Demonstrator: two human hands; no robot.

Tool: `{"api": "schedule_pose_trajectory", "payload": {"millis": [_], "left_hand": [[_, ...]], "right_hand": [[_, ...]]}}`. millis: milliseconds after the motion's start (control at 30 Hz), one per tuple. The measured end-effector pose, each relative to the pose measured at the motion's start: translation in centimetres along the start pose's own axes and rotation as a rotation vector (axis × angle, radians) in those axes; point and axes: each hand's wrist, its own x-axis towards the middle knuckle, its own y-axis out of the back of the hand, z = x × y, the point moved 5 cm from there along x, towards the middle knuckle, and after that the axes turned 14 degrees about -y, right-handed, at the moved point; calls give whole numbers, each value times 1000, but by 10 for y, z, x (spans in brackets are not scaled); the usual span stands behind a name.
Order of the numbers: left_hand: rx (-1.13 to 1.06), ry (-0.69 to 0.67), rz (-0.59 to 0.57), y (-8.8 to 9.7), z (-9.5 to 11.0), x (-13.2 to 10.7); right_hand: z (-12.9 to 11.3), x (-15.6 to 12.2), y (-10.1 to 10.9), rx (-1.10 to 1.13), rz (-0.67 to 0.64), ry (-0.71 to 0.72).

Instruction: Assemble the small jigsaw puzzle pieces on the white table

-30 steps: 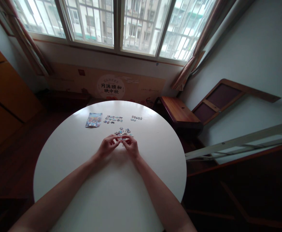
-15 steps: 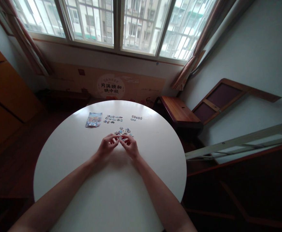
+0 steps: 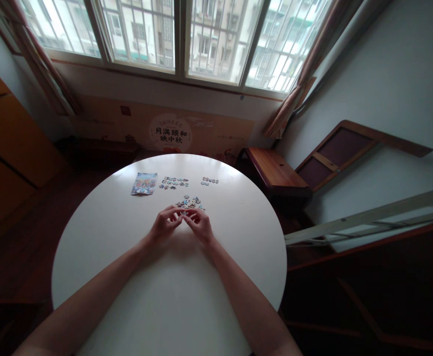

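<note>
My left hand (image 3: 164, 221) and my right hand (image 3: 199, 224) meet fingertip to fingertip above the white round table. Between them they pinch a small jigsaw puzzle piece (image 3: 184, 213), mostly covered by the fingers. Just beyond the fingertips lies a loose heap of puzzle pieces (image 3: 189, 202), partly hidden by my hands. Farther back, several pieces (image 3: 175, 183) are laid out in rows, and a smaller group of pieces (image 3: 209, 181) sits to their right. A colourful printed picture sheet (image 3: 144, 183) rests left of the rows.
The white table (image 3: 101, 232) has a rounded edge all around. A wooden bench (image 3: 276, 165) stands beyond its right rear side. Behind the table are a printed cardboard panel (image 3: 216, 128) and a barred window (image 3: 216, 39).
The fingers of my right hand have shifted slightly at the puzzle piece, curling in a little. The pieces and the picture sheet stay where they were.
</note>
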Motion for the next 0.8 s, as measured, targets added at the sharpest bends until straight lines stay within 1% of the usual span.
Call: {"api": "schedule_pose_trajectory", "payload": {"millis": [333,533,800], "left_hand": [[32,-14,-21,-2,-3,-2],[34,-13,-24,-2,-2,-2],[-13,17,-24,-2,-3,-3]], "right_hand": [[-2,-1,-1,-23,9,0],[-1,-1,0,-18,12,-29],[2,0,1,14,9,-55]]}}
